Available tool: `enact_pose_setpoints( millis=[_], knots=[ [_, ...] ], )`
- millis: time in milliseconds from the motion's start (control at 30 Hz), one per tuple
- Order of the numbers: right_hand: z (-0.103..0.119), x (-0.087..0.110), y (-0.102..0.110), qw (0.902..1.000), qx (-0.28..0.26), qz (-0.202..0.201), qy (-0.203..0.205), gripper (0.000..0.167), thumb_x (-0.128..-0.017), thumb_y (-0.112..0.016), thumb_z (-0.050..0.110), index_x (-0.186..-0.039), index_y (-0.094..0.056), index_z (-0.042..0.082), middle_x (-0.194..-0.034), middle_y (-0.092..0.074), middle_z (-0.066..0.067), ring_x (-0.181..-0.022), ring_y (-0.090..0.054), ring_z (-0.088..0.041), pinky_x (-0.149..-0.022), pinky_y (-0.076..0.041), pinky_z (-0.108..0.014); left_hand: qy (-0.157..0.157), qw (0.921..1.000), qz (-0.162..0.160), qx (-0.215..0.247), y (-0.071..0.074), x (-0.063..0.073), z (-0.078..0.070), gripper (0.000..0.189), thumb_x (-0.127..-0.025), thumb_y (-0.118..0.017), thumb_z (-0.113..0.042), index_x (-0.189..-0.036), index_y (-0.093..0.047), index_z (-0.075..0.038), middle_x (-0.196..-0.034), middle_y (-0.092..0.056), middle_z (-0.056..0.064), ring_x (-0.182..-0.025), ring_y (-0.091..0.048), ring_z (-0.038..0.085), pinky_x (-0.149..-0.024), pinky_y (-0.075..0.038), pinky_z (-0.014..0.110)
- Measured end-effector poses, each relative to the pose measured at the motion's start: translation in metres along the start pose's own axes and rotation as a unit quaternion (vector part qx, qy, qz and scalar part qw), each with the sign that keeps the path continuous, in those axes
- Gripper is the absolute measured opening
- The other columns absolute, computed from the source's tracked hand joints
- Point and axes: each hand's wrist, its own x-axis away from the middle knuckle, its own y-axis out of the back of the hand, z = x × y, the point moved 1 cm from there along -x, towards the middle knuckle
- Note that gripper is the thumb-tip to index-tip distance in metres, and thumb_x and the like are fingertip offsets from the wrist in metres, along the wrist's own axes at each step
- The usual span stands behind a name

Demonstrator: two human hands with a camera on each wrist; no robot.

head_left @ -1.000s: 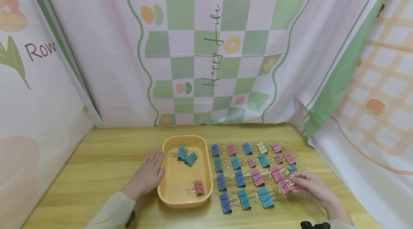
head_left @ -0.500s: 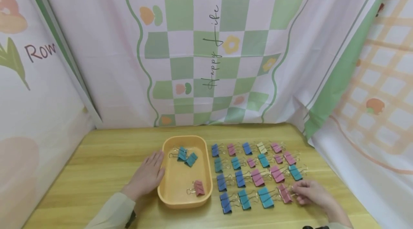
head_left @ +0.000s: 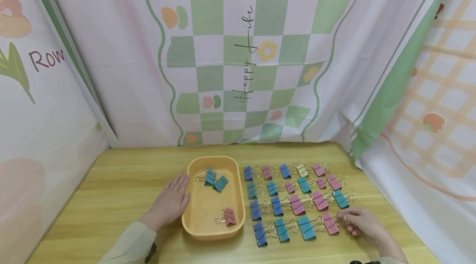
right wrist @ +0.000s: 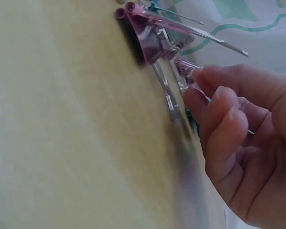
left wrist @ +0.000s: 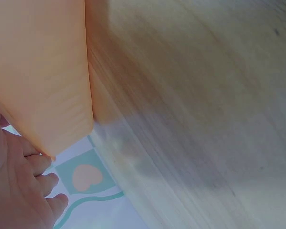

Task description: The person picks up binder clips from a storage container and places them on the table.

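Note:
My left hand (head_left: 169,202) lies with extended fingers along the left side of the yellow tray (head_left: 184,214); its fingers also show beside the tray wall (left wrist: 43,71) in the left wrist view. Inside the tray are two teal binder clips (head_left: 210,177) and a pink binder clip (head_left: 229,216). My right hand (head_left: 360,222) is at the right end of the front row, its fingertips right by the wire handles of a large pink binder clip (head_left: 329,223). In the right wrist view, thumb and index finger stand slightly apart beside that pink clip (right wrist: 150,38), with no handle plainly gripped.
Several blue, teal, pink and yellow binder clips stand in rows on the wooden table (head_left: 130,181), right of the tray, such as a blue clip (head_left: 260,234) and a large teal clip (head_left: 306,227). A printed curtain (head_left: 208,78) hangs behind the table's back edge.
My right hand has brought the pink binder clip toward me, from over the third row to the front row's right end, then drawn slightly off it. The left hand has stayed still.

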Motion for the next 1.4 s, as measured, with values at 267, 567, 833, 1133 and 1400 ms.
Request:
enact_pose_setpoints(
  millis=[267,567,833,1133,1400],
  knots=[
    [0.021,0.001,0.01,0.9983,0.001,-0.057,0.011,0.036,-0.092,-0.055,0.016,-0.109,-0.054,-0.015,-0.075,-0.057,-0.002,-0.062,-0.053,-0.01,-0.056,-0.051,-0.024,0.0,1.0,0.0,0.003,0.0,0.0,0.0,0.053,-0.099,-0.036,-0.023,-0.14,-0.026,0.008,-0.146,-0.024,0.023,-0.133,-0.02,0.038,-0.108,-0.017,0.051],
    [0.081,-0.01,0.011,0.9904,0.027,-0.095,0.097,0.036,-0.094,-0.054,0.021,-0.118,-0.053,-0.006,-0.086,-0.06,-0.002,-0.068,-0.056,-0.015,-0.061,-0.052,-0.03,-0.005,1.0,-0.004,-0.001,0.0,0.001,0.001,0.053,-0.099,-0.037,-0.023,-0.14,-0.026,0.009,-0.145,-0.024,0.023,-0.133,-0.021,0.039,-0.107,-0.017,0.05],
    [0.149,-0.028,-0.018,0.982,0.019,-0.082,0.169,0.052,-0.093,-0.056,0.02,-0.132,-0.037,-0.008,-0.092,-0.059,-0.009,-0.07,-0.057,-0.014,-0.06,-0.053,-0.029,-0.001,1.0,-0.002,0.002,0.0,0.002,0.0,0.053,-0.099,-0.037,-0.023,-0.14,-0.026,0.008,-0.145,-0.024,0.023,-0.133,-0.02,0.039,-0.108,-0.017,0.05],
    [0.203,-0.054,-0.065,0.9794,-0.002,-0.005,0.202,0.052,-0.09,-0.06,0.017,-0.134,-0.039,-0.003,-0.09,-0.058,-0.011,-0.059,-0.05,-0.013,-0.054,-0.048,-0.025,0.003,1.0,-0.002,0.007,0.001,0.002,-0.001,0.053,-0.099,-0.037,-0.023,-0.14,-0.026,0.008,-0.146,-0.024,0.022,-0.133,-0.02,0.038,-0.108,-0.017,0.05],
    [0.222,-0.072,-0.111,0.9735,-0.002,0.092,0.209,0.046,-0.09,-0.06,0.012,-0.131,-0.043,0.0,-0.094,-0.057,-0.016,-0.061,-0.052,-0.017,-0.053,-0.048,-0.028,0.001,1.0,0.001,0.0,0.002,0.001,-0.002,0.053,-0.099,-0.035,-0.024,-0.141,-0.025,0.008,-0.146,-0.023,0.022,-0.134,-0.019,0.038,-0.108,-0.016,0.05]
  ],
)
